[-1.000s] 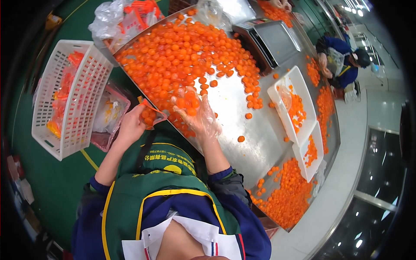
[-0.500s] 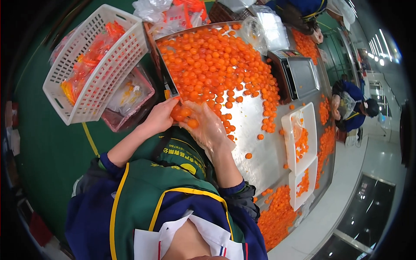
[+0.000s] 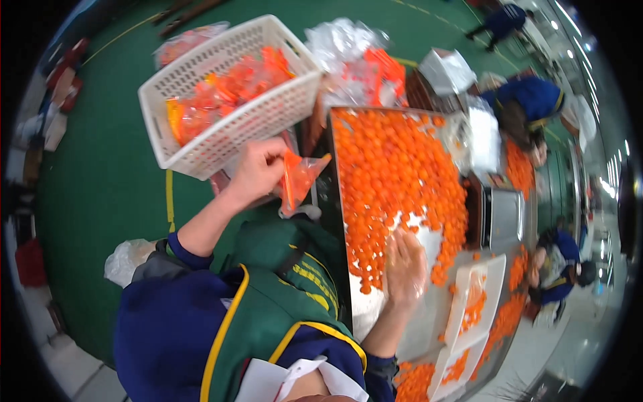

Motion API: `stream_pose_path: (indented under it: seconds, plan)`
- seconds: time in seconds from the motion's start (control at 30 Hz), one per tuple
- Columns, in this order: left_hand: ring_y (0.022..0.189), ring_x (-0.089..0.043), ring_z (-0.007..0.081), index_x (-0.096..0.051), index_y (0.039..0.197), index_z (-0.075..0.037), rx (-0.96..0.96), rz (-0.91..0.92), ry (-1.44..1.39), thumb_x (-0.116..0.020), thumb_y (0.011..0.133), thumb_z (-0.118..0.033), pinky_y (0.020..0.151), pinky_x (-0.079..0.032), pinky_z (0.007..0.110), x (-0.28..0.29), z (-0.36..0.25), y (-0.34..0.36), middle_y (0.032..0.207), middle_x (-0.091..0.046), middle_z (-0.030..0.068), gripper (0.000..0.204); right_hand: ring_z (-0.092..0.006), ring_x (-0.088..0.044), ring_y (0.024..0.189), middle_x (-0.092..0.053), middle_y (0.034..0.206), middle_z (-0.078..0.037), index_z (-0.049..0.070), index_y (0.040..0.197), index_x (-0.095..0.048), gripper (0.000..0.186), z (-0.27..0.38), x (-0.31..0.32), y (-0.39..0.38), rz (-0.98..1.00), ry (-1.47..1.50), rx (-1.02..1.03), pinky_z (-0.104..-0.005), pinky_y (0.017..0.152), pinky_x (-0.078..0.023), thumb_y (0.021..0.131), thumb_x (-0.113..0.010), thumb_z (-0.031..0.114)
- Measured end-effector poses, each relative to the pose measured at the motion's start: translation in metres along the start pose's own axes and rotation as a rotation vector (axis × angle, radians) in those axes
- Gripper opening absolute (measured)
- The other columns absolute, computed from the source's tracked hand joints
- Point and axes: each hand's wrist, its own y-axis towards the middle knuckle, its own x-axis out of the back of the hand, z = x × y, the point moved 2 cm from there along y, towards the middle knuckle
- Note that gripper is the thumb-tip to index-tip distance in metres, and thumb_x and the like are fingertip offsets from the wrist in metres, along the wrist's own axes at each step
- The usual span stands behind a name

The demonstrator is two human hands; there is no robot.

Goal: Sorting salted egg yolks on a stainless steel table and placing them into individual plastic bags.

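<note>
My left hand (image 3: pixel 260 169) is closed on the edge of a small orange and clear plastic bag (image 3: pixel 299 179), held beside the near left edge of the metal table. What the bag contains is blurred. My right hand (image 3: pixel 406 268), in a thin clear plastic glove, is stretched out over the table (image 3: pixel 367 311). Its fingers look straight, and nothing shows in them. Beyond and beside it spreads a thick layer of orange balls (image 3: pixel 395 174) that look like egg yolks.
A white slotted basket (image 3: pixel 231 124) with orange bags (image 3: pixel 228 94) stands left of the table. Clear and orange plastic packaging (image 3: pixel 372 77) lies beyond it. On the right are a scale (image 3: pixel 502 214) and white trays (image 3: pixel 485 288) with yolks. Co-workers (image 3: pixel 526 100) are farther off.
My hands were together holding several yolks at the table's edge. They have parted: the left has gone left with the bag, the right to the right over the table. My view has swung leftward.
</note>
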Motion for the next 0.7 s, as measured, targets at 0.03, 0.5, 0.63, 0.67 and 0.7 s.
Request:
stream_pose_path:
  seconds: [0.03,0.5,0.63,0.67,0.7]
  plan:
    - [0.062,-0.051,0.0058,-0.065,0.082,0.004,-0.138,-0.093,-0.019,-0.049,0.078,0.008,0.054,-0.042,0.026,0.031,-0.027,0.003,0.067,-0.058,0.0031,0.017,-0.0368,-0.056,0.123,-0.058,0.131,-0.023,-0.002,0.126,-0.058,0.046,0.006,0.003,-0.008,-0.004,-0.003,0.022,-0.0432,0.106,-0.046,0.096,-0.061,0.033]
    - [0.057,-0.057,0.0212,-0.059,0.076,0.004,-0.198,-0.573,0.701,-0.053,0.076,-0.001,0.055,-0.044,0.034,0.249,-0.061,0.099,0.065,-0.059,0.0153,0.008,-0.0256,-0.064,0.097,-0.066,0.11,-0.012,0.002,0.11,-0.063,0.023,0.012,0.065,0.012,0.019,0.155,-0.083,-0.0333,0.074,-0.06,0.097,-0.061,0.021]
    - [0.056,-0.054,0.018,-0.057,0.074,0.004,-0.216,-0.565,0.708,-0.051,0.073,-0.001,0.054,-0.042,0.035,0.271,0.009,0.14,0.059,-0.052,0.0131,0.008,-0.0237,-0.065,0.091,-0.066,0.107,-0.011,0.004,0.11,-0.063,0.026,0.008,0.065,0.025,-0.044,0.098,-0.121,-0.0329,0.074,-0.059,0.096,-0.064,0.026]
    - [0.056,-0.054,0.0213,-0.056,0.074,0.004,-0.243,-0.467,0.75,-0.05,0.072,-0.002,0.055,-0.042,0.036,0.272,0.028,0.153,0.06,-0.052,0.0146,0.008,-0.0236,-0.065,0.091,-0.066,0.106,-0.011,0.004,0.109,-0.063,0.027,0.006,0.06,0.026,-0.069,0.089,-0.135,-0.0331,0.074,-0.059,0.095,-0.064,0.026]
    - [0.056,-0.054,0.0246,-0.054,0.074,0.004,-0.272,-0.365,0.785,-0.05,0.071,-0.002,0.055,-0.043,0.037,0.266,0.032,0.163,0.06,-0.052,0.0161,0.008,-0.0234,-0.065,0.09,-0.067,0.106,-0.011,0.003,0.109,-0.063,0.027,0.004,0.055,0.027,-0.1,0.08,-0.144,-0.0332,0.074,-0.06,0.095,-0.065,0.026]
